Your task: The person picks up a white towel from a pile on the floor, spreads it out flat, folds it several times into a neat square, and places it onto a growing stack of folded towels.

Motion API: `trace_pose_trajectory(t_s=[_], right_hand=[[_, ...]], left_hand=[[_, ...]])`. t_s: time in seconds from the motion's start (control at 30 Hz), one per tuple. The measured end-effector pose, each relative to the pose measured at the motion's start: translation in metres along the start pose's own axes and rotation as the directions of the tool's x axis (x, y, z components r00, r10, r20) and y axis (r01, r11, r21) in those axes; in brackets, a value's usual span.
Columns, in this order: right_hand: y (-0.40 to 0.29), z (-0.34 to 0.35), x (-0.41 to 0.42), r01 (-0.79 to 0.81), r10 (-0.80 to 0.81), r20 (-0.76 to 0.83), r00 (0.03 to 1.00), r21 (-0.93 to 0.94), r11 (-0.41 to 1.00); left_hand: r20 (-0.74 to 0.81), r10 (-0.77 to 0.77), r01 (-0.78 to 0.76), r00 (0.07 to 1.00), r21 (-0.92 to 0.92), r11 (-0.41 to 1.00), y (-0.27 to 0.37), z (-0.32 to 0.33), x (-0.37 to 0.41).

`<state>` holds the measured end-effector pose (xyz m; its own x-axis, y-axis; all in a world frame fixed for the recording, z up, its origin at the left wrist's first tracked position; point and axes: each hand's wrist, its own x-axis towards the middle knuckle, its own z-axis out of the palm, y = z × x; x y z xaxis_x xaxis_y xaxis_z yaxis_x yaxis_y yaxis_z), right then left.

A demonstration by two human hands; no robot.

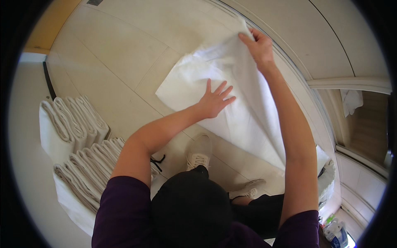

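A white cloth (189,83) lies partly folded over on the tiled floor before me. My left hand (215,99) rests on the cloth with its fingers spread and nothing in them. Farther off to the right, my right hand (261,48) pinches the cloth's far edge between thumb and fingers and lifts it. From that raised edge a loose flap (251,77) slopes down towards my right forearm, which hides part of it.
Folded white cloths stand on edge in two rows, a far row (74,124) and a near row (90,173), at my left. A sliding-door track (291,65) runs along the right. My shoe (200,152) is close to the cloth. Plastic bottles (336,234) stand at lower right.
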<state>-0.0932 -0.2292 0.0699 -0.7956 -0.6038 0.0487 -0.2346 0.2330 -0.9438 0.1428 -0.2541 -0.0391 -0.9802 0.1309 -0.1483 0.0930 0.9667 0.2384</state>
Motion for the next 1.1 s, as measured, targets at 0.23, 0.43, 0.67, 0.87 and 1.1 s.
trace_pose_trajectory(t_s=[0.23, 0.43, 0.67, 0.87, 1.1], right_hand=[[-0.091, -0.016, -0.064, 0.585, -0.539, 0.256, 0.803, -0.163, 0.794], [-0.075, 0.002, -0.083, 0.543, -0.463, 0.335, 0.821, -0.205, 0.814], [-0.055, 0.025, -0.079, 0.529, -0.481, 0.243, 0.842, -0.203, 0.824], [-0.045, 0.043, -0.082, 0.517, -0.485, 0.191, 0.853, -0.19, 0.835], [-0.046, 0.044, -0.074, 0.507, -0.505, 0.076, 0.86, -0.234, 0.829]], left_hand=[[0.068, 0.063, -0.043, 0.996, -0.259, 0.965, -0.053, 0.003, 0.017], [-0.379, -0.269, -0.009, 0.886, -0.592, 0.806, -0.134, 0.008, 0.028], [-0.291, -0.268, 0.312, 0.919, 0.118, 0.943, -0.168, -0.053, 0.015], [-0.323, -0.544, 0.529, 0.775, -0.139, 0.837, -0.167, -0.029, 0.011], [-0.197, -0.721, 0.468, 0.664, -0.643, 0.607, -0.199, -0.02, 0.014]])
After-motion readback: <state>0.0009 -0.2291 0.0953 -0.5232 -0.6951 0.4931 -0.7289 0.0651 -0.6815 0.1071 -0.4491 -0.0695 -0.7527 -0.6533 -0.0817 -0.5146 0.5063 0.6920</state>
